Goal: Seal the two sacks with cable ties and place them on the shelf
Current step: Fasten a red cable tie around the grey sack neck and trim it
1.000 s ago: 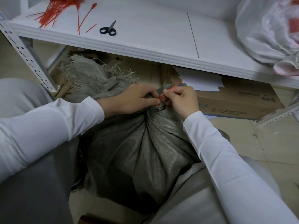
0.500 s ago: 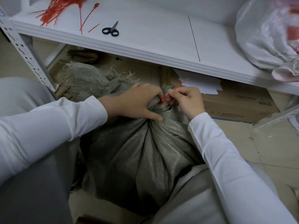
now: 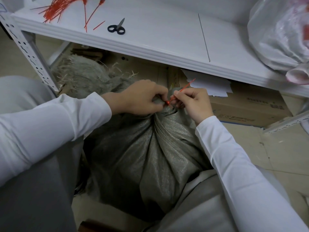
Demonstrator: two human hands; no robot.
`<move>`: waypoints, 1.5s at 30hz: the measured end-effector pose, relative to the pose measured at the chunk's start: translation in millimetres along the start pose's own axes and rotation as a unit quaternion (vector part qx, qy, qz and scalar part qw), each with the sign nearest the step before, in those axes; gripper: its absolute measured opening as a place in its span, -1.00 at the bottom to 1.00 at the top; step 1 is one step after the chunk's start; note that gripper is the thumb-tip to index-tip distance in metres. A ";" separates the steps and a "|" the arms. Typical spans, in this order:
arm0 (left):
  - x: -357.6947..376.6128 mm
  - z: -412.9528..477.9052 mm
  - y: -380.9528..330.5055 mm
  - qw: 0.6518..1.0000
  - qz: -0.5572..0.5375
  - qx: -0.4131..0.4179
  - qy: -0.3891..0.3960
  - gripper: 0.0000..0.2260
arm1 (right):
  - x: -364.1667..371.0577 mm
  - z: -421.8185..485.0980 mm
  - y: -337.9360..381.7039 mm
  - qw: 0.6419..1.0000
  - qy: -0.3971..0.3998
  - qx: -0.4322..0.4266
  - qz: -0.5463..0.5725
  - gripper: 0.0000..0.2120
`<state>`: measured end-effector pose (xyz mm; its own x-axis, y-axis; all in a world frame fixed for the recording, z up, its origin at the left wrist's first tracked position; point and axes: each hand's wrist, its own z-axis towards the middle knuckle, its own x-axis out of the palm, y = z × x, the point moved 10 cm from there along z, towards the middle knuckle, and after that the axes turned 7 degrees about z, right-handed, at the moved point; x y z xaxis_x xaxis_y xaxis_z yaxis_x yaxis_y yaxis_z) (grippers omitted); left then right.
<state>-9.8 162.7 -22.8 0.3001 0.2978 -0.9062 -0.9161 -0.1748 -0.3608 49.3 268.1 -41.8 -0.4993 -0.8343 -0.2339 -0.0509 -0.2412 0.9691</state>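
**Red tie drawn at the neck of the grey sack**

At far left, a perforated white upright [image 3: 28, 52] carries the shelf [image 3: 158, 36]. On the shelf's left end lies a loose bundle of red ties [image 3: 58, 9], with a few single ones strayed to its right. Just past them rest black-handled scissors [image 3: 116, 28], blades pointing away from the person.

Below the shelf edge, the frayed mouth [image 3: 87, 76] of the grey sack [image 3: 150, 156] flops back to the left, under the shelf. The sack itself stands on the floor [image 3: 275, 148] between the person's knees, its cloth gathered into tight folds at the neck.

The left hand [image 3: 142, 97] has its grip closed round that gathered neck. Its fingertips meet the head of the cable tie [image 3: 177, 95], which sits against the neck. The tie's thin tail runs up and to the right from there. The right hand [image 3: 194, 102] holds the tail in a narrow pinch grip between thumb and forefinger, close to the head, and the free end pokes out past the fingers. How far the loop runs round the neck is hidden by the hands.

Behind the right hand, under the shelf, white papers [image 3: 210, 86] lie on a cardboard box [image 3: 247, 104]. At far right, a white sack [image 3: 280, 36] sits on the shelf and overhangs its front edge. Whether it is tied cannot be told.
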 end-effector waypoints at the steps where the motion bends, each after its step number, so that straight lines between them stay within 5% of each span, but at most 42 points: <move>1: 2.5 0.6 6.2 0.997 -0.068 -0.038 0.016 -0.68 | 0.8 -0.4 0.0 1.000 0.002 -0.004 -0.007 -0.73; 11: 25.8 -0.2 19.2 0.967 -0.211 -0.124 0.066 -0.72 | 5.4 -3.6 3.0 0.997 -0.014 -0.024 -0.071 -0.77; 20: 32.6 -5.8 30.7 0.967 -0.166 -0.181 0.066 -0.92 | 19.5 -5.7 -14.1 0.996 0.046 0.057 -0.051 -0.77; 27: 37.9 -11.7 45.3 0.962 -0.139 -0.224 0.073 -0.90 | 34.2 -11.7 -26.4 0.991 0.060 0.109 -0.057 -0.87; 36: 3.4 -7.7 44.9 0.964 -0.146 -0.222 0.001 -0.95 | -10.9 -1.0 27.6 0.977 -0.111 -0.022 -0.182 -0.71; 45: -73.5 -11.7 61.7 0.967 -0.082 -0.218 -0.105 -0.91 | 52.4 12.8 70.6 0.969 -0.047 -0.055 -0.236 -0.83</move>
<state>-85.3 119.0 18.9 0.3296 0.5314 -0.7804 -0.6474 -0.4744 -0.5965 8.4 213.8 15.4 -0.5200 -0.5695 -0.6366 -0.2035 -0.6412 0.7399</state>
